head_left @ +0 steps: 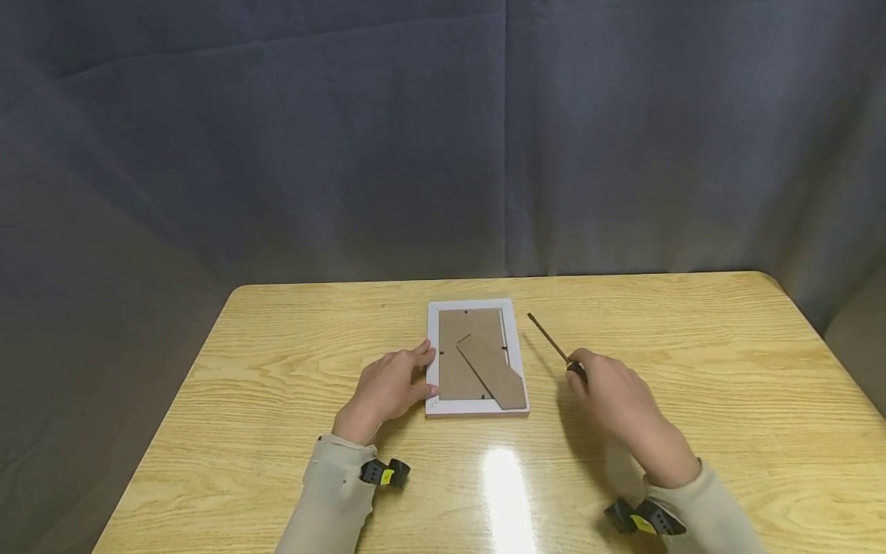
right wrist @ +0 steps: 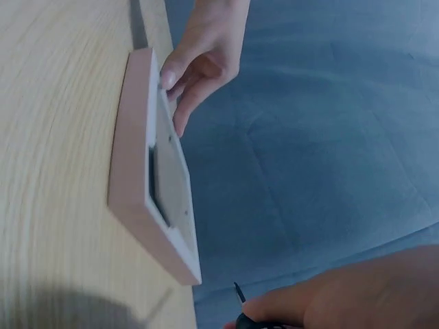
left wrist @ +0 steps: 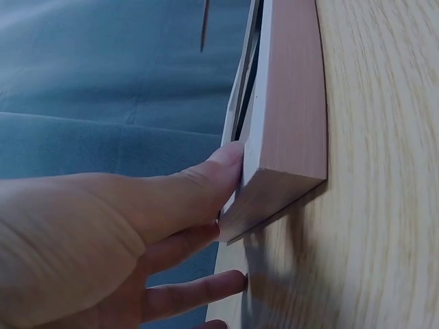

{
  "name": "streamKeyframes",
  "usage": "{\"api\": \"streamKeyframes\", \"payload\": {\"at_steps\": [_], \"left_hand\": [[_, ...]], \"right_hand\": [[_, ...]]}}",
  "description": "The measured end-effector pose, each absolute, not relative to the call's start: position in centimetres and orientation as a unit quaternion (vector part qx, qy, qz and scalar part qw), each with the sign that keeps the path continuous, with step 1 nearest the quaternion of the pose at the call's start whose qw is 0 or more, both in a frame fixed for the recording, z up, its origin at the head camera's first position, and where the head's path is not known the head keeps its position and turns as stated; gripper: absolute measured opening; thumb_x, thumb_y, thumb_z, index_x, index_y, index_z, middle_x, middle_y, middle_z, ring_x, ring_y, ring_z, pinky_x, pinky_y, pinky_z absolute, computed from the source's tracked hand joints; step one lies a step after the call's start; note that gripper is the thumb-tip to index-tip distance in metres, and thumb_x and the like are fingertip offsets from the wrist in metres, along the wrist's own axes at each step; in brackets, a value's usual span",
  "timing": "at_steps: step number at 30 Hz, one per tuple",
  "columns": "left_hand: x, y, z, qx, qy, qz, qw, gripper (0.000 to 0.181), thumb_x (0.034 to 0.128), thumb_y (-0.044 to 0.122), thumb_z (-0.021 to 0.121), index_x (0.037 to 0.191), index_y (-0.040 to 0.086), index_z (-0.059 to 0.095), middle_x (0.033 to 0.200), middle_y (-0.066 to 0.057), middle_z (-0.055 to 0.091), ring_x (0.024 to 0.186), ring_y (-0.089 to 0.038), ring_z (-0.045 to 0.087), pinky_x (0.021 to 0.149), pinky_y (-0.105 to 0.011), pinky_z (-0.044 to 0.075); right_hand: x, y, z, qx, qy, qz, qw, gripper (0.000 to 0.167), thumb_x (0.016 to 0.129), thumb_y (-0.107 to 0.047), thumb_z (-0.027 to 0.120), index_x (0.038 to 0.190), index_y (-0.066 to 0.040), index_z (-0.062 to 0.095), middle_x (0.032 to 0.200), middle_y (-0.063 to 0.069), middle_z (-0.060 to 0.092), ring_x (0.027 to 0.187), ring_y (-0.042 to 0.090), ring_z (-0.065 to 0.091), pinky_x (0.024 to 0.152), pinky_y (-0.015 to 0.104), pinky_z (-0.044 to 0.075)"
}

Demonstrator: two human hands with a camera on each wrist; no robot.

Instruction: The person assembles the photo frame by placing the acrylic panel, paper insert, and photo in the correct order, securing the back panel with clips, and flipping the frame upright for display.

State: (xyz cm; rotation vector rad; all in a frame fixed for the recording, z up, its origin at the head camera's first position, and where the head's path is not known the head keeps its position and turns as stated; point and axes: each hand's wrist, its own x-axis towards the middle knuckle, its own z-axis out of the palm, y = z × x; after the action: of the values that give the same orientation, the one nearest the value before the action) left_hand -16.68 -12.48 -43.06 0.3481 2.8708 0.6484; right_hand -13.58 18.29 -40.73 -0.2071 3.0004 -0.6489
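Note:
A picture frame lies face down in the middle of the table, showing its white back rim and brown backing board. A cardboard easel stand slants across that board to the lower right corner. My left hand holds the frame's left edge, and its thumb rests on the rim. To the right of the frame, my right hand grips a screwdriver by its dark handle. The thin shaft points up and left, its tip apart from the frame. My palm hides most of the handle.
The wood-grain table stretches out on both sides of the frame. Behind it hangs a dark grey-blue curtain. Each wrist carries a black camera strap over a light sleeve.

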Motion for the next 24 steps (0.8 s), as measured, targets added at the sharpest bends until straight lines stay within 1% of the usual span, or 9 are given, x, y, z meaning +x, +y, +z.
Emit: {"api": "streamKeyframes", "payload": {"at_steps": [5,13,17,20,24], "left_hand": [[-16.7,-12.5,-43.0,0.123,0.963,0.220,0.090,0.061,0.0887,0.030,0.078,0.144,0.015,0.057,0.158,0.004,0.044,0.143,-0.032,0.047,0.104,-0.052,0.050],[-16.7,-12.3,-42.8,0.126,0.964,0.215,0.092,0.062,0.0876,0.031,0.079,0.143,0.014,0.058,0.157,0.004,0.045,0.143,-0.032,0.047,0.104,-0.052,0.050],[-16.6,-12.2,-42.7,0.124,0.965,0.214,0.093,0.062,0.0867,0.031,0.080,0.143,0.014,0.058,0.157,0.003,0.045,0.143,-0.032,0.047,0.107,-0.053,0.048],[-16.6,-12.2,-42.7,0.123,0.965,0.213,0.092,0.063,0.0863,0.031,0.080,0.142,0.014,0.058,0.157,0.003,0.046,0.143,-0.031,0.047,0.108,-0.054,0.046],[-16.5,-12.2,-42.7,0.122,0.966,0.208,0.091,0.062,0.0863,0.032,0.081,0.142,0.014,0.059,0.156,0.003,0.046,0.143,-0.031,0.048,0.108,-0.053,0.046]], "right_hand": [[-14.2,18.9,-41.3,-0.056,0.975,-0.213,0.038,0.029,0.099,-0.015,0.058,0.122,0.003,0.064,0.107,0.026,0.072,0.081,0.032,0.066,0.064,0.048,0.052],[-14.8,20.1,-41.9,-0.046,0.973,-0.224,0.040,0.031,0.100,-0.017,0.054,0.121,0.005,0.062,0.107,0.028,0.071,0.083,0.033,0.066,0.066,0.050,0.053],[-15.1,20.5,-42.0,-0.043,0.972,-0.227,0.041,0.032,0.101,-0.017,0.055,0.122,0.006,0.062,0.102,0.026,0.070,0.076,0.029,0.062,0.063,0.043,0.050],[-15.2,20.8,-42.1,-0.037,0.971,-0.232,0.044,0.031,0.100,-0.018,0.056,0.120,0.006,0.062,0.094,0.022,0.070,0.070,0.025,0.058,0.058,0.036,0.044],[-15.4,21.2,-42.2,-0.027,0.970,-0.238,0.052,0.032,0.100,-0.019,0.056,0.119,0.006,0.061,0.082,0.016,0.066,0.064,0.023,0.055,0.053,0.032,0.039]]}}
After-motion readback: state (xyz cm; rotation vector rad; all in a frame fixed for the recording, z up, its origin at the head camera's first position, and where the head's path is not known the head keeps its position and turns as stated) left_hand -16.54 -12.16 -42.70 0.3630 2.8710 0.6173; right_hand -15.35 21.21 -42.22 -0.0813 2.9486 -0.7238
